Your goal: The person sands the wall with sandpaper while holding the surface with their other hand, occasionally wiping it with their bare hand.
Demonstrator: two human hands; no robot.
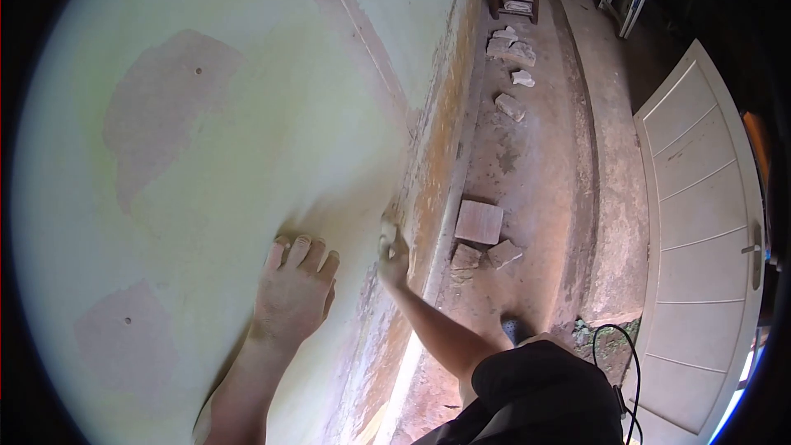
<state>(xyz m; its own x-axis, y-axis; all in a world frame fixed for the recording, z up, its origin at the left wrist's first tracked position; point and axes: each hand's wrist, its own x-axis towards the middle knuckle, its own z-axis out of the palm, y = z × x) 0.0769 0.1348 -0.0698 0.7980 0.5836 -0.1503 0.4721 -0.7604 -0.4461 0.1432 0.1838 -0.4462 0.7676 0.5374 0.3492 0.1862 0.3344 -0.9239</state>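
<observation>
A pale green wall (pixel 272 140) with dull pinkish-grey patches fills the left side. My left hand (pixel 297 288) rests against it, palm toward the surface, with fingers apart and nothing seen in them. To its right, my right hand (pixel 395 259) is at the lower part of the wall, beside a worn brown and white strip (pixel 437 132). Its fingers are curled and slightly blurred. Whatever they may hold is small or hidden, and I cannot make it out.
Along the wall's foot lie a square tile (pixel 479 222) and several broken stone pieces (pixel 510 107). A small wooden stool (pixel 515 2) stands farther off. On the right is a white door (pixel 700 231) with a handle. A black cable (pixel 634 354) hangs near my dark clothing.
</observation>
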